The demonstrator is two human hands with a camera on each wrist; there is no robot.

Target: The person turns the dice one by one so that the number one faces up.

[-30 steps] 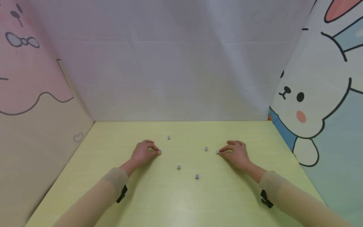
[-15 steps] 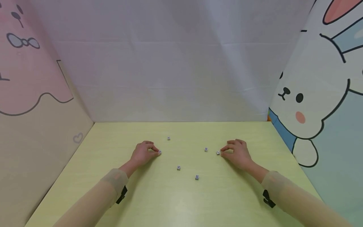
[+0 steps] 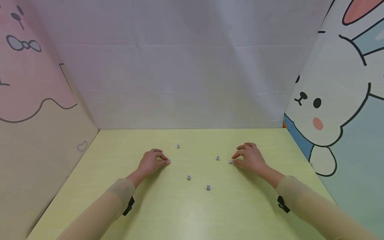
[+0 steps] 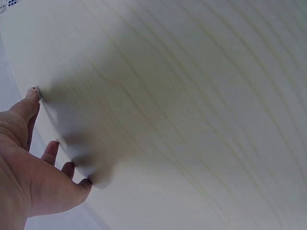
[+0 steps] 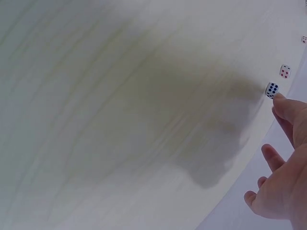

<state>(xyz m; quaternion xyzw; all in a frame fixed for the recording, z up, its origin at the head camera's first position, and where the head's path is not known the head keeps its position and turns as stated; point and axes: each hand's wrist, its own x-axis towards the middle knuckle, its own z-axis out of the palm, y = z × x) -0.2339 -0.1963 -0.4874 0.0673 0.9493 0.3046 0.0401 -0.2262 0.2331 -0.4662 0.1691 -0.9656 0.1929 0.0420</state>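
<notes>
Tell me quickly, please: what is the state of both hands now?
Left hand: closed, pinching a die.
Right hand: thumb tip at a second die; whether it grips that one cannot be told.

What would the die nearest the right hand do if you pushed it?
The die probably won't squash, since its faces look flat and smooth. It's likely light, being tiny beside the fingers of the right hand. Pushed on the flat table, it might slide; a harder flick could tumble it, as its corners look rounded.
</notes>
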